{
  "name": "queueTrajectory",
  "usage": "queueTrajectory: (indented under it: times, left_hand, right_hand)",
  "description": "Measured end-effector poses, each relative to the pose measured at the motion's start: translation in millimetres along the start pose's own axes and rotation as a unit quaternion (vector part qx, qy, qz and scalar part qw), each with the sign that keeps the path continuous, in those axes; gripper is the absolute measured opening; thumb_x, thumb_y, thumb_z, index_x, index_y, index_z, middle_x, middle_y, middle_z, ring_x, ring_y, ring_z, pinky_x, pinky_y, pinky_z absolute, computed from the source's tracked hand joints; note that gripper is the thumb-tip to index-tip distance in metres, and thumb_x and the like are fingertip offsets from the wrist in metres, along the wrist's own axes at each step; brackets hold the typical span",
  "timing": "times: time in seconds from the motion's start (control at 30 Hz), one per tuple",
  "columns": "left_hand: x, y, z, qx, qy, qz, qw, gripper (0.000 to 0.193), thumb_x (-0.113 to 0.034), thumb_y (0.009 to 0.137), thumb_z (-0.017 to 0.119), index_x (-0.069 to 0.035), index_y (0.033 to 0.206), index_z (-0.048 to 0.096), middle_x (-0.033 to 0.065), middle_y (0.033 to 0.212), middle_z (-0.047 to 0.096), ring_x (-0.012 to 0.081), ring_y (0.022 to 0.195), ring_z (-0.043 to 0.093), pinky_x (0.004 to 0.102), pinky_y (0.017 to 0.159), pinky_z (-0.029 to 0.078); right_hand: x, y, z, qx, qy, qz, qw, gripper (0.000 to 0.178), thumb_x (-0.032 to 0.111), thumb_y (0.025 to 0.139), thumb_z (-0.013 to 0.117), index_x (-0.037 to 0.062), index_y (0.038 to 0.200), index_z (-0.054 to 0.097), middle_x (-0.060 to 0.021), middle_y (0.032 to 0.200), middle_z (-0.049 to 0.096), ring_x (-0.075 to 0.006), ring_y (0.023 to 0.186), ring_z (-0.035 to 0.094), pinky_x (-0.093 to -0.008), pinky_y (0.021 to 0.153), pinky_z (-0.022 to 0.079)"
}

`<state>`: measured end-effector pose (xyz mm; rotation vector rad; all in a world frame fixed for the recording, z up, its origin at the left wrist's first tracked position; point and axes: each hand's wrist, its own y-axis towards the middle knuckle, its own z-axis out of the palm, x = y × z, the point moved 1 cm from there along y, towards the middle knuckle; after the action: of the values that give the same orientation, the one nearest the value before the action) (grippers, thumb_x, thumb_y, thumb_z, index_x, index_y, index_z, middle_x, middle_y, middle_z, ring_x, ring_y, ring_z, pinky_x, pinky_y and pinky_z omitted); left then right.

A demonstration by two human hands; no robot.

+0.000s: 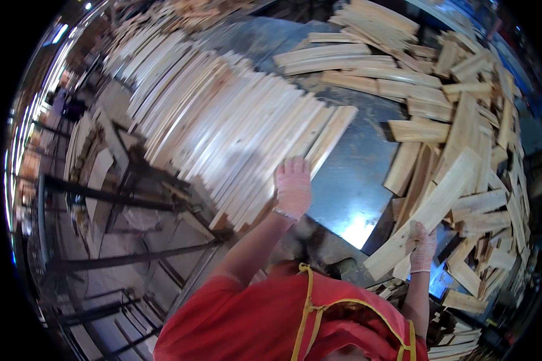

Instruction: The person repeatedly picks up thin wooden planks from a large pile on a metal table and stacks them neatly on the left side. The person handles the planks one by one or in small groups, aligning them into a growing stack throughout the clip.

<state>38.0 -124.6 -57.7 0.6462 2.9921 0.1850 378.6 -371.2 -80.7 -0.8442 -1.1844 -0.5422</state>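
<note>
Pale wooden slats, white knit-gloved hands, red shirt

Table: a shiny metal table carries all the wood; bare metal shows down its middle, glare near the front edge.
Left side: pale slats packed side by side in one long, tidy row, running to the far left corner.
Right side: a loose heap of short boards, lying at all angles, crossing and overlapping.
Far edge: a few longer boards lying flat across the bare metal.
Front right: one long plank slanting down off the heap.
</note>
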Motion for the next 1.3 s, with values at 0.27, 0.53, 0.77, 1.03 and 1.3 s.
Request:
queueTrajectory:
  times: [0.27, 0.53, 0.77, 1.03, 1.3]
  left_hand:
    - [119.6, -66.3, -23.1, -0.049, -0.076, -0.030, 0.995, 0.057, -0.029, 0.083, 0.074, -0.011, 0.134, 0.058, 0.0117, 0.131, 0.057, 0.0317, 0.130, 0.051, 0.0493, 0.109, 0.039]
    - [290.7, -151.9, 51.2, 0.033, -0.681, -0.474, 0.558, 0.031, -0.036, 0.098, 0.069, -0.006, 0.106, 0.068, 0.0087, 0.105, 0.072, 0.0231, 0.100, 0.070, 0.0394, 0.091, 0.057]
    - [187.3, -174.4, 25.6, 0.199, -0.732, -0.404, 0.512, 0.040, -0.038, 0.102, 0.071, 0.000, 0.114, 0.069, 0.0095, 0.111, 0.074, 0.0206, 0.099, 0.072, 0.0315, 0.087, 0.060]
    - [148.2, -16.0, 31.6, 0.189, -0.546, -0.336, 0.744, 0.072, -0.037, 0.100, 0.074, 0.010, 0.150, 0.052, 0.0190, 0.142, 0.066, 0.0227, 0.126, 0.065, 0.0330, 0.110, 0.049]
    - [72.4, 97.8, 28.4, 0.271, -0.408, -0.265, 0.830, 0.110, -0.072, 0.077, 0.075, 0.008, 0.149, 0.051, 0.0330, 0.146, 0.056, 0.0459, 0.133, 0.058, 0.0448, 0.115, 0.046]
  right_hand:
    - [-91.4, -4.8, 196.9, 0.143, -0.118, 0.080, 0.979, 0.046, 0.019, 0.098, 0.071, 0.0003, 0.138, 0.056, -0.0124, 0.118, 0.070, -0.0230, 0.101, 0.069, -0.0370, 0.087, 0.058]
    - [-76.1, -31.9, 318.4, 0.381, -0.154, 0.152, 0.899, 0.076, 0.048, 0.097, 0.073, 0.0067, 0.156, 0.048, -0.0101, 0.145, 0.060, -0.0217, 0.132, 0.054, -0.0419, 0.107, 0.047]
    - [-72.5, 11.8, 311.1, 0.317, -0.097, 0.092, 0.939, 0.091, 0.037, 0.095, 0.080, -0.0074, 0.160, 0.033, -0.0199, 0.153, 0.054, -0.0271, 0.138, 0.053, -0.0400, 0.116, 0.042]
    - [-2.1, 74.6, 305.3, 0.338, -0.299, 0.038, 0.892, 0.083, 0.050, 0.095, 0.072, -0.0068, 0.151, 0.047, -0.0265, 0.141, 0.065, -0.0339, 0.132, 0.062, -0.0402, 0.113, 0.045]
    - [-15.9, 106.5, 302.2, 0.320, -0.372, 0.133, 0.861, 0.067, 0.047, 0.094, 0.078, -0.0038, 0.135, 0.064, -0.0168, 0.118, 0.074, -0.0281, 0.106, 0.071, -0.0367, 0.094, 0.054]
